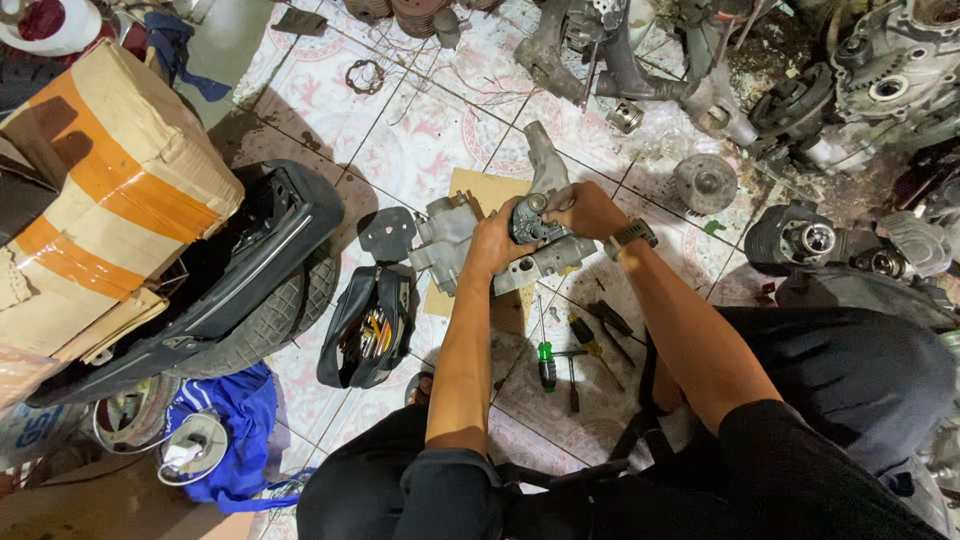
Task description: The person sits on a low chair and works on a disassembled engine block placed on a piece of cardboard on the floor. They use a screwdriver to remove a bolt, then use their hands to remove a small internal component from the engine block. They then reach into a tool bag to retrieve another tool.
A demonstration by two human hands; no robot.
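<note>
A grey metal engine casing (540, 255) rests on a piece of cardboard (478, 190) on the tiled floor. My left hand (495, 240) grips its left side. My right hand (585, 210), with a watch on the wrist, holds a dark round part (530, 218) on top of the casing. A second grey casing piece (445, 240) lies right beside my left hand. A long metal arm (547, 160) sticks out beyond my hands.
A green-handled screwdriver (546, 365) and other hand tools (595, 335) lie on the floor near my knees. An open black tool pouch (370, 325) sits to the left, beside a tyre (280, 310) and a taped cardboard box (110, 190). Engine parts (860, 90) crowd the far right.
</note>
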